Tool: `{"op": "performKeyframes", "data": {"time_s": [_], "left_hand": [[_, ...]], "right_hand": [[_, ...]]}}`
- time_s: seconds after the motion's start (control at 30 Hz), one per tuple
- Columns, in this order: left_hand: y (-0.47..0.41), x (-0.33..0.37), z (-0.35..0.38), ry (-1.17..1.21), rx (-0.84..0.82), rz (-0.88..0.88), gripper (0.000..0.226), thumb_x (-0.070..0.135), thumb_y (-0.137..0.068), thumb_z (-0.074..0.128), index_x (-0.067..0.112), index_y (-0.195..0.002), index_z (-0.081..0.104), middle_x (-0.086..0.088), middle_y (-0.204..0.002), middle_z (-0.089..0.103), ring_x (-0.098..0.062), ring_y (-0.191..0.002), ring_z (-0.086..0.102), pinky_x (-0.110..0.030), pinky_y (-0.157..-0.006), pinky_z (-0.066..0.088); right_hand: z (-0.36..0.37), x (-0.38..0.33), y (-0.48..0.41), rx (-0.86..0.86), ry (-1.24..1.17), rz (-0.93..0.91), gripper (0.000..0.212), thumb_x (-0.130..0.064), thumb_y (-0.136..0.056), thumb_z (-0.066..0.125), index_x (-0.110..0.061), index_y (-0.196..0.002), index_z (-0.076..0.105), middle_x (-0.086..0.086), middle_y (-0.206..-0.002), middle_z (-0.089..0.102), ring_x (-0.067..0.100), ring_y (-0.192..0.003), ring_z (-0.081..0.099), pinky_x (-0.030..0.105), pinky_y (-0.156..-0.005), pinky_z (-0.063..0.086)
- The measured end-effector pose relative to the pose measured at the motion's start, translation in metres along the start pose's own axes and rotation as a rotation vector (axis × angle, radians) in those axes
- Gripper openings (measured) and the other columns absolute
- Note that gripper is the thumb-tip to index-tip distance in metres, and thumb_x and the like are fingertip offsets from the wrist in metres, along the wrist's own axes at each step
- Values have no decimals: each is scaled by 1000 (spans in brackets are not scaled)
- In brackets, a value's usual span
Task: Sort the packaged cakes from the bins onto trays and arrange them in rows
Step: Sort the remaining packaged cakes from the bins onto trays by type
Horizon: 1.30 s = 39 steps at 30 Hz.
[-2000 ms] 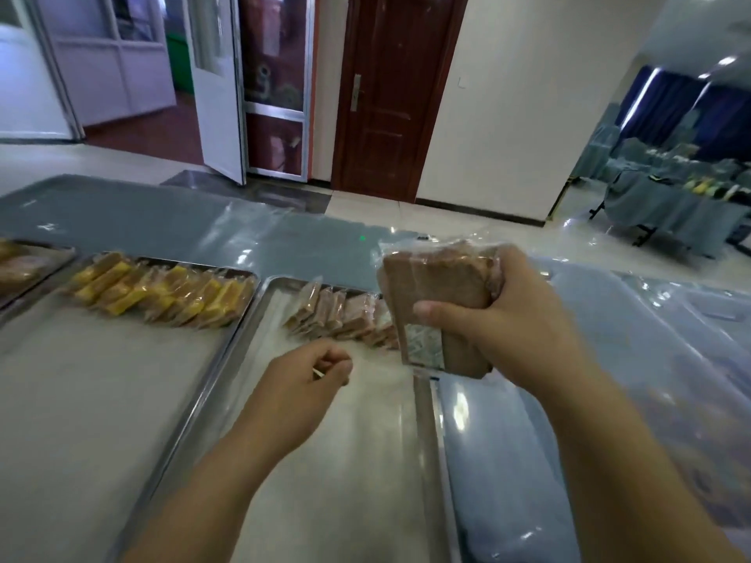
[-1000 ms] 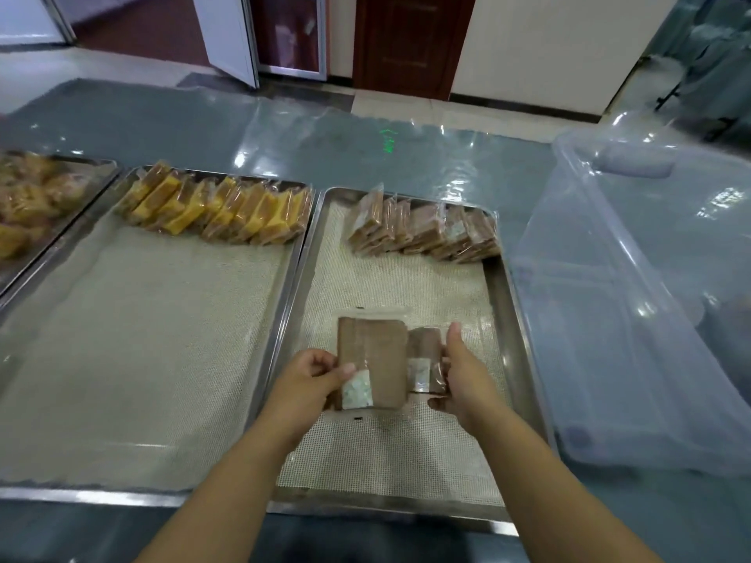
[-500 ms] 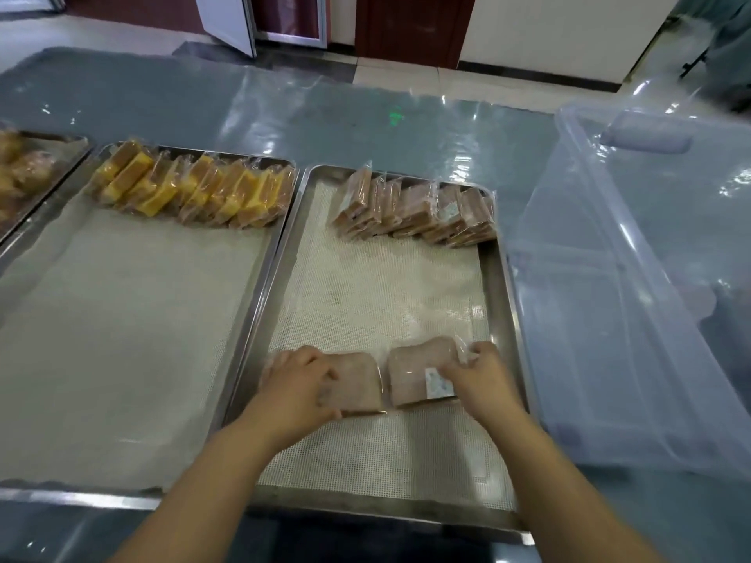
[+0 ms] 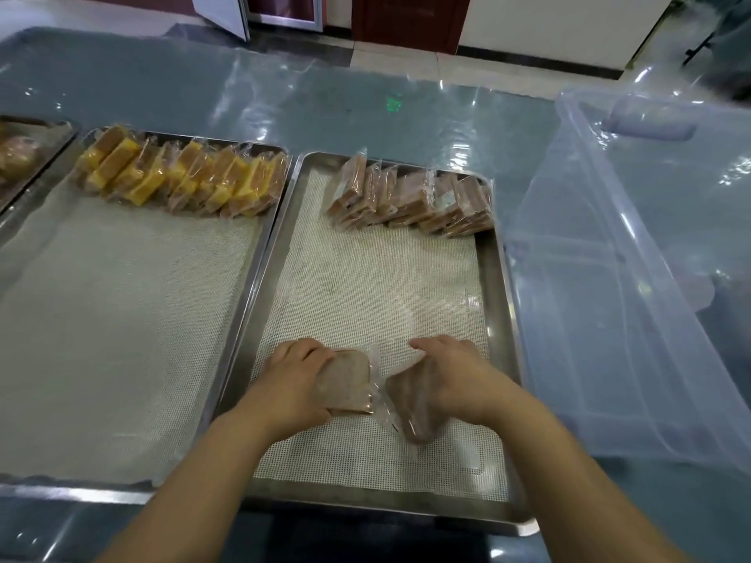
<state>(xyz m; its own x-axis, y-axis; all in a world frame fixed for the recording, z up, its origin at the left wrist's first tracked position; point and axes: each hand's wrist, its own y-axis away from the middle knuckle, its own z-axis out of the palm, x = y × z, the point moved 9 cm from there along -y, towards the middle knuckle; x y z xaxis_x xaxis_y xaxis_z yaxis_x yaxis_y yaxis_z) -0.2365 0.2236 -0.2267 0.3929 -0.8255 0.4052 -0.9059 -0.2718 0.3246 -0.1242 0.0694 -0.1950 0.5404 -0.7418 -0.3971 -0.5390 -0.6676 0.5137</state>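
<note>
No text, brand or number can be read. Pale labels (image 4: 445, 201) on the wrapped brown cakes (image 4: 414, 201) at the far end of the right-hand tray (image 4: 493, 319) are too blurred, as is a small green mark (image 4: 393, 104) on the table (image 4: 203, 95) beyond that tray

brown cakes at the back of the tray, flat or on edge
On edge: the brown cakes lean against one another in a row.
</note>
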Motion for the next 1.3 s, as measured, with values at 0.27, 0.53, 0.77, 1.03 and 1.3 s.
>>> {"op": "performKeyframes", "data": {"time_s": [0.27,0.53,0.77,1.03,1.3], "left_hand": [[3,7,7,-27,-35,35,86,35,-77,69,19,-147,20,3,-154,14,-20,-143,3,-32,-117,6],[12,23,-5,-14,-14,106,78,31,-75,72,22,-140,32,7,-140,35,-13,-129,28,-24,-109,21],[44,7,16,-122,-68,116,90,35,-70,75,17,-145,27,2,-144,32,-16,-131,28,-24,-111,17],[61,7,20,-168,-74,169,81,31,-72,69,20,-142,30,2,-141,32,-19,-128,29,-27,-111,21],[58,8,7,-66,-219,145,74,43,-84,64,22,-146,30,4,-146,32,-16,-132,30,-25,-108,25]], "right_hand": [[39,15,-10,-148,335,-70,103,-29,-78,74,-40,-149,1,-16,-158,-8,32,-145,-10,56,-114,9],[18,24,17,137,339,68,92,-60,-66,68,-35,-142,22,-1,-144,34,30,-139,12,56,-109,16],[51,36,49,69,242,153,93,-57,-67,71,-35,-142,21,6,-139,36,28,-128,33,47,-103,36],[64,27,68,115,155,158,97,-50,-70,74,-34,-147,17,4,-145,29,26,-136,22,48,-108,33],[55,19,64,-61,7,129,92,-39,-71,77,-33,-147,25,-4,-150,29,24,-141,20,45,-113,28]]}}
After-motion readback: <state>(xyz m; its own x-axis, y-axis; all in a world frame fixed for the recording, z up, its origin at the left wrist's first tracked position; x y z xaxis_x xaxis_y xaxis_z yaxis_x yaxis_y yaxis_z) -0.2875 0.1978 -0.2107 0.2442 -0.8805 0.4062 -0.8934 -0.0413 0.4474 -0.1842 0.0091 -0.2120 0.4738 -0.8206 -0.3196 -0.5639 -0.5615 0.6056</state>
